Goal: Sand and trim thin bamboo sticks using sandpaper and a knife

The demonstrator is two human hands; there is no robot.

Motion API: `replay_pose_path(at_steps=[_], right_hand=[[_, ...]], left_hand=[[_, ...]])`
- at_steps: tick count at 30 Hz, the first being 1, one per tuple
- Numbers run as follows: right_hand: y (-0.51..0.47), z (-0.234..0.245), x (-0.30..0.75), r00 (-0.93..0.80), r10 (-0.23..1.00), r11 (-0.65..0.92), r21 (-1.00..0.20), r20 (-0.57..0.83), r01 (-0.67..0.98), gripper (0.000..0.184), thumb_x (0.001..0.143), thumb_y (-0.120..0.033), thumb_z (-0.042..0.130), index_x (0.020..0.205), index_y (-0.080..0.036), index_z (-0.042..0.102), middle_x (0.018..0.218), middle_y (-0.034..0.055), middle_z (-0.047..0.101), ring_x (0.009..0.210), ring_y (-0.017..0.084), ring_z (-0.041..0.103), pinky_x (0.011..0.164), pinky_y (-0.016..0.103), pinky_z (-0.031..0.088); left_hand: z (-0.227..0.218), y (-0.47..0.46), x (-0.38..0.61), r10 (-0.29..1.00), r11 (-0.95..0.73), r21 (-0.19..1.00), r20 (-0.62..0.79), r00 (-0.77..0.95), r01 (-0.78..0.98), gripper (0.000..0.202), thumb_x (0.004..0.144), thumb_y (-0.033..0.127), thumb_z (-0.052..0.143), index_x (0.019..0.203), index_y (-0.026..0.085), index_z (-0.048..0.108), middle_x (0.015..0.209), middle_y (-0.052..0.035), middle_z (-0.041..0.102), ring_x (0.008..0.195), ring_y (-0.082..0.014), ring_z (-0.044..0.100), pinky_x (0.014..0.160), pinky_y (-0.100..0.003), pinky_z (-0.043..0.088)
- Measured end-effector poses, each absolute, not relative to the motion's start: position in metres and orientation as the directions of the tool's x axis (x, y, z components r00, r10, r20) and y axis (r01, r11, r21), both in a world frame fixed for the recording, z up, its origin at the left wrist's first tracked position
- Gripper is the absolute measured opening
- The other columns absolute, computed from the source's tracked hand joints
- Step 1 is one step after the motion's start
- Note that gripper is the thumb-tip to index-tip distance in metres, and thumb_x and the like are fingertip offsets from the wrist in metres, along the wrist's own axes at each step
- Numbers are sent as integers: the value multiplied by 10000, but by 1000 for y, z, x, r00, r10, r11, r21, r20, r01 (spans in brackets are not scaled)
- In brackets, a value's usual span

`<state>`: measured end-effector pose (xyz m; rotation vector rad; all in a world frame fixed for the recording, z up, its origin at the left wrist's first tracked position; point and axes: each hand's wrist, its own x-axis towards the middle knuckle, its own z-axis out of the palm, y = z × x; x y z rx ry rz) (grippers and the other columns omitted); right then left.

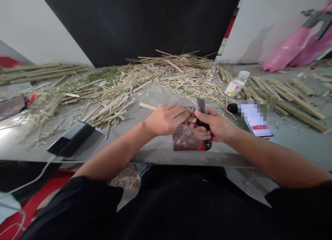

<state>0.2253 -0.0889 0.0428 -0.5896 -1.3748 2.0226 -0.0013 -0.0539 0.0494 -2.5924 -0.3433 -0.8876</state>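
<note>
The table [154,150] carries a heap of shavings [160,73] across its far part and, near its front edge, a dark brown sheet [184,139] below the hands. The right hand [219,125] grips a red-and-black knife [206,144], blade pointing away from the person; the left hand [168,118] pinches a pale strip [146,106], its right end beside the blade.

I see by soft, even light; the phone [255,121] glows, partly under mosaic blocks; beyond it, a pink sprayer [286,49], stretched and blurred, softly shadows the pale wall [275,11].
</note>
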Motion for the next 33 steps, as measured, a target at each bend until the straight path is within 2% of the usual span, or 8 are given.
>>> replay_pose_path(at_steps=[2,4,7,9,13,18,25,33], right_hand=[[-89,42,224,-713,701,-241,-942,-3,-234,459,965,-601,731,833,-167,658,560,-90,396,408,46,249,365,191,224],[-89,40,223,-701,714,-201,-955,9,-217,405,966,-545,749,823,-182,637,550,-96,385,408,52,250,367,199,232],[-90,38,221,-618,786,-111,-981,10,-158,382,971,-525,738,810,-197,626,537,-85,406,420,73,294,375,217,252],[-92,37,219,-548,835,10,-997,47,-70,393,979,-531,719,787,-202,624,551,-62,450,454,89,357,401,231,288],[-96,36,216,-502,844,252,-966,190,59,488,1014,-547,659,676,-215,543,581,-30,478,536,111,411,484,260,333],[-101,31,216,-507,825,326,-943,250,65,548,1057,-557,595,627,-232,491,554,-21,478,538,126,405,513,288,338],[-105,29,213,-495,821,308,-951,283,-32,548,1075,-520,580,615,-238,481,519,-41,419,486,114,359,508,294,356],[-109,40,208,-457,852,261,-964,256,-53,584,979,-671,661,628,-247,468,525,-44,396,493,118,349,466,286,336]], left_hand=[[48,-54,-1,129,-909,-239,620,774,342,339,1138,297,391,1096,143,690,903,-107,722,794,-215,677,688,-348,546],[47,-56,0,177,-918,-181,607,775,352,524,1144,527,359,996,146,688,884,-115,722,772,-228,677,659,-359,524],[46,-61,5,352,-899,-13,574,739,438,825,995,889,293,920,163,676,830,-101,720,717,-239,674,603,-360,464],[47,-67,9,485,-856,120,522,702,502,893,898,990,313,918,175,678,799,-83,717,679,-233,665,574,-348,410],[54,-78,17,634,-773,326,405,659,544,744,877,929,504,785,203,634,678,-31,652,592,-187,597,567,-328,314],[60,-86,22,762,-641,486,316,565,594,579,824,740,717,672,212,537,597,7,572,538,-139,489,564,-312,257],[57,-90,25,818,-562,586,288,498,583,538,761,627,813,639,207,499,576,36,536,525,-110,417,555,-303,240],[53,-91,29,842,-523,631,279,461,573,623,757,650,834,617,211,415,557,60,438,543,-105,363,552,-304,224]])
